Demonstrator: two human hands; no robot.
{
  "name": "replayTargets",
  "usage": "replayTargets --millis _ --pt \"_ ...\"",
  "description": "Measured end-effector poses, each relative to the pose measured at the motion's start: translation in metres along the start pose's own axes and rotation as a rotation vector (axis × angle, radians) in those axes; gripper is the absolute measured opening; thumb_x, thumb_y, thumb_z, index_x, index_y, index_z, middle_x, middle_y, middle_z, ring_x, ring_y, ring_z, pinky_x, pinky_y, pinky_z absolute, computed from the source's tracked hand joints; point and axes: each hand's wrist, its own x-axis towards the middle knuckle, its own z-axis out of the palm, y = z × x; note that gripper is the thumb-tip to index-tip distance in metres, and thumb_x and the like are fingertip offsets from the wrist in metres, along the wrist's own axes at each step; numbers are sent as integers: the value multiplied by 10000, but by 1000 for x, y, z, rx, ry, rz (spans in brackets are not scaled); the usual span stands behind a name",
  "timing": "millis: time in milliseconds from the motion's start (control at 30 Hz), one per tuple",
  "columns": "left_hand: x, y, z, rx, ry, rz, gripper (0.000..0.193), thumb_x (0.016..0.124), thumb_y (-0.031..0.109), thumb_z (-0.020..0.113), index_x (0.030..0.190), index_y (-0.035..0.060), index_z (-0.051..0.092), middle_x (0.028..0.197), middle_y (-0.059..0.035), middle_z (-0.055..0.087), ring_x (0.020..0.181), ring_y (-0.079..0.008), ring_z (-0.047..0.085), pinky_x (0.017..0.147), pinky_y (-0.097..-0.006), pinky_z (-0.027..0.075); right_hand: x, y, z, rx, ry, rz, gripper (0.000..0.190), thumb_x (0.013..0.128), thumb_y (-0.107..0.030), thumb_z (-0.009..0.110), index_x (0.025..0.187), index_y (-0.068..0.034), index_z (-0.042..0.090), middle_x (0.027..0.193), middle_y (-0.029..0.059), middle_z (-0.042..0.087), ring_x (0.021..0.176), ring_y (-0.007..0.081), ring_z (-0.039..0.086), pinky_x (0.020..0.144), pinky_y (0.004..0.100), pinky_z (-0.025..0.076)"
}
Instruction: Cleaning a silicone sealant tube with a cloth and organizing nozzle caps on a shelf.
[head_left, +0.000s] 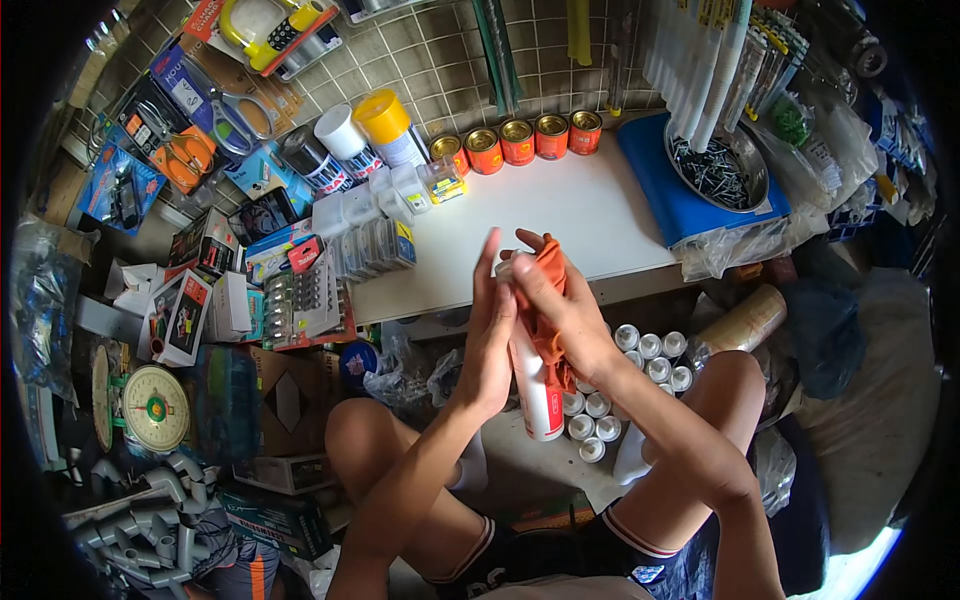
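Note:
Between my two palms is a white cylindrical bottle (534, 405) with a red label; its lower end points toward me and its capped top is partly hidden by my fingers. My left hand (489, 337) presses flat along the bottle's left side with its fingers stretched out. An orange cloth (553, 277) is bunched under my right hand (574, 315), which holds it against the bottle's right side. Below, on the floor, stand several white-capped bottles (592, 427), partly covered by my right forearm.
A white tabletop (480, 225) lies ahead, bearing orange tins (517, 142), spray cans (386, 124) and plastic cases (375, 247). A metal bowl of screws (716, 172) sits at right. A dial scale (156, 407) and grey pipe fittings (150, 532) are at left.

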Motion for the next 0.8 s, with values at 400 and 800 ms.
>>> replayTargets --millis 400,800 --pt "7 0 -15 -116 220 -17 435 1067 393 540 1307 33 582 1252 -56 622 1159 -172 594 1011 -377 472 -8 8 1 -258 -101 -71 818 965 -452 697 1540 16 352 1282 223 648 1196 278 632 1036 383 466" --pt "24 58 -74 -263 517 -8 494 1028 460 580 1324 65 569 1215 -58 647 1112 -216 618 981 -405 484 -20 5 -3 -136 -609 439 514 913 -384 777 1242 -25 611 949 44 696 824 128 670 733 265 538"
